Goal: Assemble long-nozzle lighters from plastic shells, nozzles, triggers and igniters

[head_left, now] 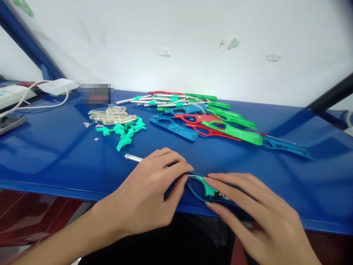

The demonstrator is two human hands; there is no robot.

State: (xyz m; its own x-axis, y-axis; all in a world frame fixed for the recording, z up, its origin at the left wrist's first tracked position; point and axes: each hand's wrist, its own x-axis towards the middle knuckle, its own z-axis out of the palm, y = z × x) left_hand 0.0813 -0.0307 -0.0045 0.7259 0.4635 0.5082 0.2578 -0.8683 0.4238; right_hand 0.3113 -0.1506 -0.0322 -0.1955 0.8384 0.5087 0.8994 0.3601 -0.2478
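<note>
Near the table's front edge lies a blue plastic lighter shell with a finger loop and a teal trigger piece inside it. My left hand pinches the loop end of the shell between thumb and fingers. A silver metal tube sticks out to the left from behind that hand. My right hand grips the shell's body from both sides, thumb below and fingers above. Its palm and fingers hide most of the body and the parts in it.
On the blue table, green, red and blue shells lie heaped behind my hands, with silver tubes behind. Teal pieces and clear parts sit left. A phone and white power strip are far left.
</note>
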